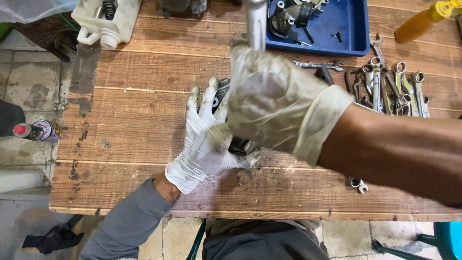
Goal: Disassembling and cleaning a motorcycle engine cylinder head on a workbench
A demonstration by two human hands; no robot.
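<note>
**Kid:** What is under the hands?

**Helper:** A dark metal part [239, 144]. It sits on the wooden table [144, 96], near the middle. Only bits of it show, so I cannot tell what kind of part it is.

**Kid:** What do the hands do?

**Helper:** The left hand [204, 139], in a dirty white glove, lies on the part with its fingers spread wide. It presses down more than it grips. The right hand [269, 103], gloved too, is closed around a silver metal handle [256, 24] that points up. The picture is blurry there, so I cannot tell what tool it is.

**Kid:** Is the part heavy?

**Helper:** I think so. It looks hard, stiff and greasy, so it may slip. Holding it by its sides seems best.

**Kid:** What else is there?

**Helper:** Many wrenches [390, 86] lie to the right. A blue tray [356, 29] with more parts sits behind. A white plastic jug [108, 21] is at the far left, and an orange bottle [418, 21] at the far right.
</note>
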